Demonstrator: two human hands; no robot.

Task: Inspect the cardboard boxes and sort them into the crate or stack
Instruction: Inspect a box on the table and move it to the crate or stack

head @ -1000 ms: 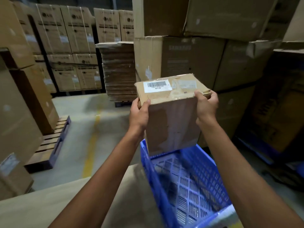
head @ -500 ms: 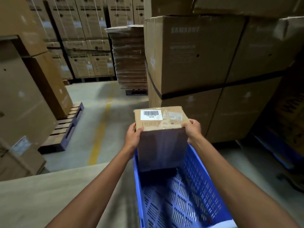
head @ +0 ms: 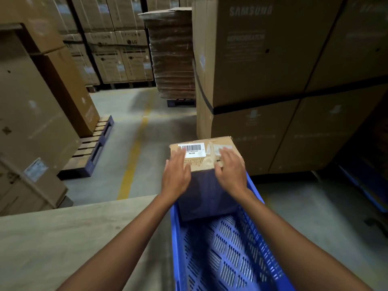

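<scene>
since the blue crate already has the cardboard box standing at its far end, this sort looks nearly done. the next move calls for drawing both hands clear and fetching another box. the box stands upright, long axis vertical, labelled face up. the left hand and right hand spread flat over its top, fingers straight, gripping nothing; i cannot tell whether they touch it. the barcode label sits toward the top's left side.
</scene>
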